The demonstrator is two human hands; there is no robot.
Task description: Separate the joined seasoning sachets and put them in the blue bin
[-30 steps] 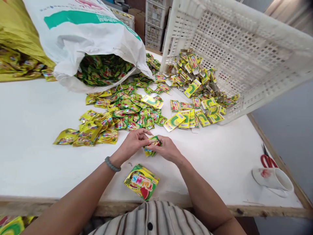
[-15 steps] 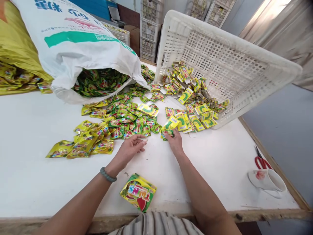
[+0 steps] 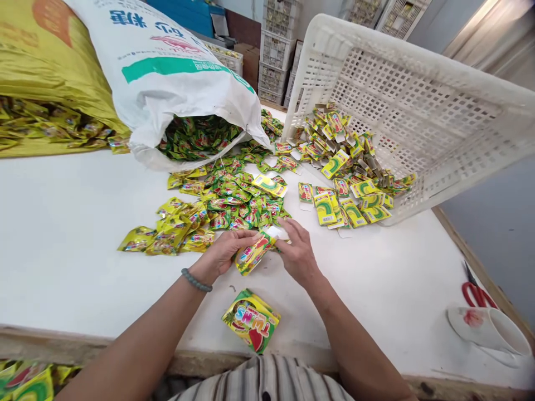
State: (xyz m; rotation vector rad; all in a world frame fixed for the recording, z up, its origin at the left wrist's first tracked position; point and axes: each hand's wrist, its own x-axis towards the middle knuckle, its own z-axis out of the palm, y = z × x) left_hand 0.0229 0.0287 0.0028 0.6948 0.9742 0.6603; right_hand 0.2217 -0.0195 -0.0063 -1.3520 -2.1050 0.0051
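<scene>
A small yellow-and-green carton (image 3: 254, 253) with a white end flap is tilted above the table. My left hand (image 3: 232, 250) is closed on its lower left side, thumb on top. At the upper end, by the flap, my right hand (image 3: 298, 253) pinches with thumb and curled fingers; whether a packet is also in those fingers is hidden. Just beyond the hands lies a heap of green candy packets (image 3: 234, 203), with yellow packets (image 3: 171, 231) to its left. Nearer my body, a larger "TWINS" box (image 3: 252, 322) lies on the table.
Small cartons (image 3: 328, 209) spill from a tipped white plastic basket (image 3: 401, 89) at the right. A white woven sack (image 3: 184, 94) opens onto green packets; a yellow sack (image 3: 50, 67) lies further left. Red-handled scissors (image 3: 476, 292) and a mug (image 3: 487, 334) stand near the right edge.
My right hand has brought a carton from the basket's pile toward the middle. My left hand, empty before, has closed on it. The view has shifted left.
</scene>
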